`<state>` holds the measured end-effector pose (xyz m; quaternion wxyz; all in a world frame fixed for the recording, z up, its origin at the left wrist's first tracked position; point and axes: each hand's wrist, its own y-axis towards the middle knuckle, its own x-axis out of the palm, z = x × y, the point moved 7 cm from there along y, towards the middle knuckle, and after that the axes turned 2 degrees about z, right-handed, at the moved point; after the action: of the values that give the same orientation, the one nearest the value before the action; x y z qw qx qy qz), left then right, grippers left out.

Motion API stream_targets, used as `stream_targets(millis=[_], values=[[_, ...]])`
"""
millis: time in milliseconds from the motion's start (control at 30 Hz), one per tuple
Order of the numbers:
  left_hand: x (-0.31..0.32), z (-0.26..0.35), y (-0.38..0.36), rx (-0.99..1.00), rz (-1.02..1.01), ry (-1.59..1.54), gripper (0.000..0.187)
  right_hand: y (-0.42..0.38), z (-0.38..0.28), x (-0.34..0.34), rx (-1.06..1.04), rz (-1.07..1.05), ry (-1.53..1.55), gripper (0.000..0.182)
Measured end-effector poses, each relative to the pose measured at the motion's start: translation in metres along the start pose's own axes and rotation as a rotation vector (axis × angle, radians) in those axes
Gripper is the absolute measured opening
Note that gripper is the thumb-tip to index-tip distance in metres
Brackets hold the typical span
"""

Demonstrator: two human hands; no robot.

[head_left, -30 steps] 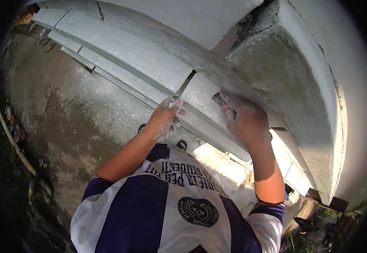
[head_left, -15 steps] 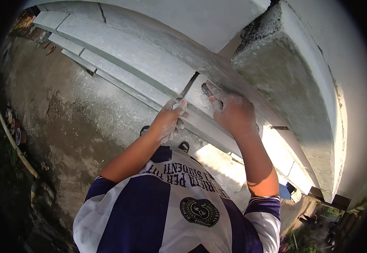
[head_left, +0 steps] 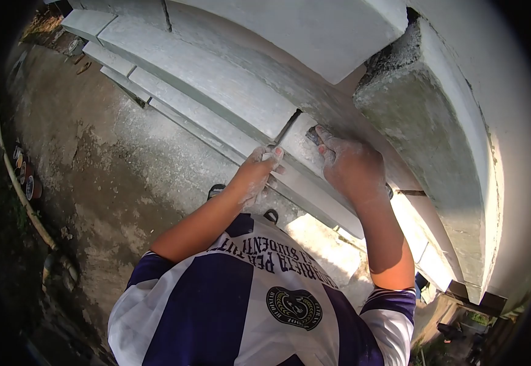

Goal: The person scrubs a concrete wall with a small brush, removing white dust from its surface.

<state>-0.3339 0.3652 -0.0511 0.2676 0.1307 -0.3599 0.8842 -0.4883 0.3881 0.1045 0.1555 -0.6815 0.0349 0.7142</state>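
My right hand (head_left: 354, 165), dusted white, is closed round a small dark flat piece (head_left: 313, 135) that I cannot name. It presses this piece on the pale top of a stepped white moulding (head_left: 299, 137), just right of a dark open joint (head_left: 288, 126). My left hand (head_left: 259, 174) is at the moulding's front edge, directly below that joint. Its thumb touches the edge and its whitened fingers curl underneath; what they hold, if anything, is hidden. A small round end (head_left: 389, 191) shows beside my right wrist.
A longer moulding section (head_left: 198, 73) runs to the upper left. Above stands a rough-ended concrete block (head_left: 418, 116) against a white wall (head_left: 512, 122). Powder lies on the concrete floor (head_left: 94, 165). A bamboo pole (head_left: 24, 195) and cups (head_left: 32, 188) are at far left.
The whole view has shifted, so everything sits slightly lower and further right. Both hands stay by the same joint, and the right hand still presses the dark piece on the moulding.
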Motion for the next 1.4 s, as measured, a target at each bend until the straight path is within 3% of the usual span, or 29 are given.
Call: stream_targets(millis=[200, 600, 900, 1000, 1100, 1400], values=[[-0.002, 0.0, 0.002, -0.019, -0.016, 0.022, 0.055, -0.016, 0.009, 0.003, -0.015, 0.062, 0.027, 0.04], [-0.002, 0.0, 0.001, -0.02, -0.022, 0.029, 0.055, 0.015, -0.018, 0.0, 0.002, -0.013, 0.121, 0.039], [0.001, 0.0, 0.0, 0.002, -0.01, 0.029, 0.054, -0.002, -0.007, -0.012, -0.06, 0.139, 0.006, 0.035], [-0.001, -0.005, 0.002, -0.017, -0.012, 0.043, 0.053, 0.011, -0.017, 0.001, 0.038, -0.1, 0.108, 0.037], [-0.002, -0.004, 0.004, -0.006, -0.007, 0.035, 0.05, 0.015, -0.024, 0.002, -0.055, 0.11, 0.116, 0.037], [-0.002, 0.0, -0.002, -0.031, 0.035, 0.042, 0.051, -0.023, 0.036, -0.005, -0.036, 0.247, 0.232, 0.035]])
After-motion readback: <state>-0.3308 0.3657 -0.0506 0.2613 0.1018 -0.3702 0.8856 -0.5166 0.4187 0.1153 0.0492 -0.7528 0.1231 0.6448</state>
